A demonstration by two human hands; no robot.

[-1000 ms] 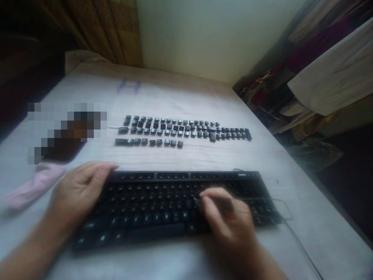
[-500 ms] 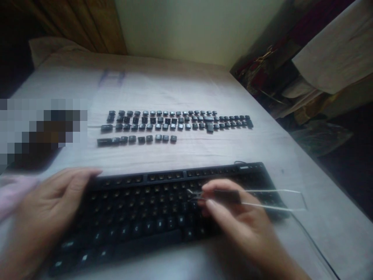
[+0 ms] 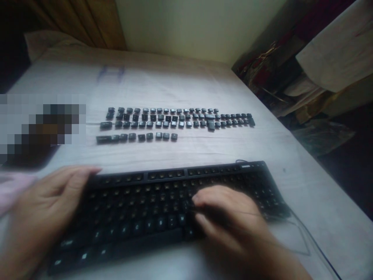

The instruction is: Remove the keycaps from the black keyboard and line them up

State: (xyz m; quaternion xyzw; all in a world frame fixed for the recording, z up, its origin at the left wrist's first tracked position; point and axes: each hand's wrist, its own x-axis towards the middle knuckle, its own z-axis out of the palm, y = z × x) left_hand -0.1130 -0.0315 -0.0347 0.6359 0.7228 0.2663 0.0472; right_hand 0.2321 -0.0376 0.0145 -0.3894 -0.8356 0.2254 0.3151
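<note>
A black keyboard [image 3: 151, 238] lies in front of me, many of its key positions bare. Its bottom rows still carry lettered keys. My left hand [image 3: 49, 210] grips the keyboard's left end, fingers at the back corner. My right hand [image 3: 230, 217] is closed around a wire keycap puller [image 3: 214, 214], over the right-middle keys. The puller's wire loop sticks out to the right behind the hand. Its tip is dark and blurred against the keys, so I cannot tell whether it holds a keycap.
Loose black keycaps [image 3: 159, 135] lie in several rows on the pale cloth [image 3: 204, 151] beyond the keyboard. A cable [image 3: 314, 245] runs off at the right. A blurred-out patch [image 3: 43, 124] covers something at the left. Clear plastic [image 3: 332, 136] and hanging cloth are past the right edge.
My right hand has turned over, knuckles now up, and the puller's tip has dropped toward the keys. The wire loop has swung lower. My left hand stays at the keyboard's left end.
</note>
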